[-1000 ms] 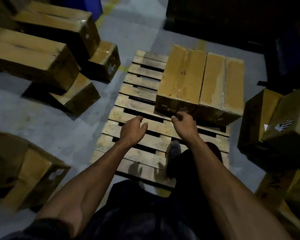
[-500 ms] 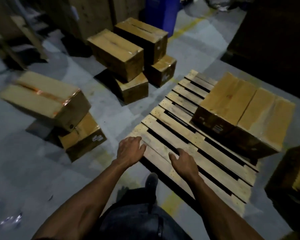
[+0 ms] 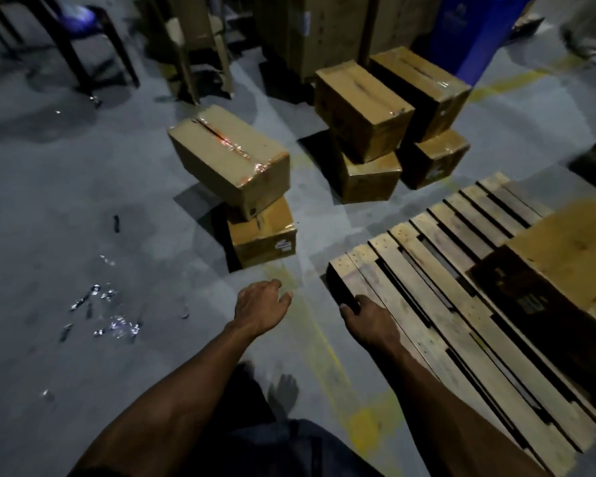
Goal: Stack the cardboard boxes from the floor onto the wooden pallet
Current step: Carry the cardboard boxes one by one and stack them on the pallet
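Observation:
The wooden pallet (image 3: 424,270) lies on the floor at the right, with a cardboard box on it (image 3: 565,259) at the right edge of view. Ahead of me a taped box (image 3: 231,156) rests askew on a smaller box (image 3: 265,239). Farther back, two long boxes (image 3: 362,108) (image 3: 424,87) sit on two smaller ones (image 3: 369,177) (image 3: 434,160). My left hand (image 3: 260,309) hovers over the floor, fingers loosely spread, holding nothing. My right hand (image 3: 369,318) hangs by the pallet's near corner, empty, fingers slightly curled.
A blue bin (image 3: 472,32) and tall wooden crates (image 3: 324,29) stand at the back. Dark chair legs (image 3: 66,46) are at the back left. Shiny scraps (image 3: 111,315) litter the grey floor at left. A yellow floor line (image 3: 324,356) runs beside the pallet. My foot (image 3: 283,390) is below.
My view has swung left, away from the pallet toward the boxes on the floor. Both empty hands have moved off the pallet boards to its near-left corner.

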Demonstrator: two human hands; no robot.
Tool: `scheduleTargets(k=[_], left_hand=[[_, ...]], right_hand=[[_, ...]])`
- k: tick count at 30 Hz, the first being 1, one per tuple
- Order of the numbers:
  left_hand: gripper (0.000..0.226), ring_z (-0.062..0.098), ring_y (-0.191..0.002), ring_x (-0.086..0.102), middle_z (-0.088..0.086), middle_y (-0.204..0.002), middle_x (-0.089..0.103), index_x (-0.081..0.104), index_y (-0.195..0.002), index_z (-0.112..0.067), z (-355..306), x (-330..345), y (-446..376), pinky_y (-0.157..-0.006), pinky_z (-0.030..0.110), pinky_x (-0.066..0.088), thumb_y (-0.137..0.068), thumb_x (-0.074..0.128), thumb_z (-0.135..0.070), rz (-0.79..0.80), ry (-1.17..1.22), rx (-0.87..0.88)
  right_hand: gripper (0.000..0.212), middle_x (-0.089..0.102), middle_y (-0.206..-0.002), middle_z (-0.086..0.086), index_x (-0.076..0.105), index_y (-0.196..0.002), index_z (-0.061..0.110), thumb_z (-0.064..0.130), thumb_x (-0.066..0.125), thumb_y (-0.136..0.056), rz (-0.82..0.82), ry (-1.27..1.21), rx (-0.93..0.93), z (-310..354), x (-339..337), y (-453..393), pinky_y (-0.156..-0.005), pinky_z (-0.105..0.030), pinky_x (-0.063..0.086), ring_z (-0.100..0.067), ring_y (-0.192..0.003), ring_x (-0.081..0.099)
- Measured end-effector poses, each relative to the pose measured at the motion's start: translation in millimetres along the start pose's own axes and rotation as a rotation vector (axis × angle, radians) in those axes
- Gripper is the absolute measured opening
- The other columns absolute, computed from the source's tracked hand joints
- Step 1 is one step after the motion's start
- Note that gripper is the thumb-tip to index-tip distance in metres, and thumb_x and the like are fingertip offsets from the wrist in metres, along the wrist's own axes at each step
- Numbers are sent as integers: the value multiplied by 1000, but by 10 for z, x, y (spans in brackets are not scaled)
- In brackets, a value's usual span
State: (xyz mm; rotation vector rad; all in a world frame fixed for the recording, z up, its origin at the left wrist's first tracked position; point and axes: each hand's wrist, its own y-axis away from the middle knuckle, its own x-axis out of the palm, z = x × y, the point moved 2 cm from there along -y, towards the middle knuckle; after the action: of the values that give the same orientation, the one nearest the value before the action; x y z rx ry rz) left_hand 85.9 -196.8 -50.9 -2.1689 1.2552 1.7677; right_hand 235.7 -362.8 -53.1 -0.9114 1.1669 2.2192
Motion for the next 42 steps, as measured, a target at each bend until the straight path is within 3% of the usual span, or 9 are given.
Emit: scheduleTargets(k=[10, 25, 28, 31, 33, 36, 38, 40, 42], left_hand=[[50, 33, -130, 50, 12, -144, 55, 50, -143, -15, 1485, -1007, -1054, -107, 39, 41, -103, 41, -44, 16, 111, -92], [52, 31, -128, 53, 11, -142, 55, 49, -143, -14, 1904, -2053, -3403, -104, 41, 44, -103, 44, -47, 13, 316, -281], [41, 32, -111, 60, 14, -122, 64, 63, -119, -11, 1881, -2159, -3884, -90, 36, 46, -104, 44, -43, -11, 519, -409], [29, 34, -111, 61, 10, -110, 64, 62, -99, -13, 1826, -2314, -4227, -94, 35, 49, -104, 48, -38, -85, 882, -555], [29, 34, -109, 60, 14, -117, 63, 64, -105, -8, 1826, -2435, -4463, -92, 37, 49, -105, 48, -33, -113, 1088, -655], [35, 21, -74, 51, 13, -111, 59, 61, -112, -1, 1909, -2554, -4824, -67, 29, 42, -105, 49, -33, -177, 1276, -766], [38, 17, -68, 43, 11, -108, 57, 56, -126, -7, 2037, -2553, -5105, -58, 27, 34, -104, 49, -38, -188, 1397, -839], [53, 16, -63, 41, 10, -93, 57, 54, -134, -2, 2209, -2504, -5383, -58, 27, 32, -101, 51, -44, -200, 1483, -904], [62, 16, -66, 44, 23, -103, 60, 53, -138, -1, 2378, -2427, -5677, -70, 31, 38, -97, 57, -47, -219, 1544, -952]], right_hand=[[65, 56, -139, -14, 47, -142, 15, 58, 46, -92, -4, 25, -30, 1996, 421, -894, -104, -44, 44, -35, -128, 51], [57, 58, -135, -14, 50, -136, 15, 54, 48, -94, 32, 55, -78, 3503, -33, -3170, -99, -44, 46, -35, -121, 54], [57, 61, -130, -14, 52, -132, 17, 57, 45, -92, 75, 86, -116, 3737, -186, -3788, -96, -44, 49, -35, -115, 58], [60, 62, -128, -13, 50, -135, 20, 62, 41, -93, 103, 104, -145, 3992, -385, -4266, -92, -42, 51, -34, -112, 60], [62, 59, -134, -15, 49, -138, 18, 60, 42, -94, 95, 127, -157, 4180, -519, -4579, -94, -42, 48, -36, -118, 57], [63, 55, -139, -17, 46, -143, 14, 55, 47, -94, 91, 122, -149, 4438, -656, -4982, -97, -42, 44, -37, -125, 52], [64, 54, -141, -17, 45, -144, 14, 53, 50, -94, 92, 105, -139, 4623, -699, -5269, -99, -43, 44, -37, -128, 50], [67, 52, -143, -15, 42, -146, 15, 55, 51, -93, 89, 87, -126, 4777, -673, -5543, -103, -43, 43, -36, -130, 48], [69, 50, -145, -14, 40, -147, 15, 56, 53, -92, 79, 71, -118, 4888, -600, -5806, -104, -45, 44, -36, -131, 47]])
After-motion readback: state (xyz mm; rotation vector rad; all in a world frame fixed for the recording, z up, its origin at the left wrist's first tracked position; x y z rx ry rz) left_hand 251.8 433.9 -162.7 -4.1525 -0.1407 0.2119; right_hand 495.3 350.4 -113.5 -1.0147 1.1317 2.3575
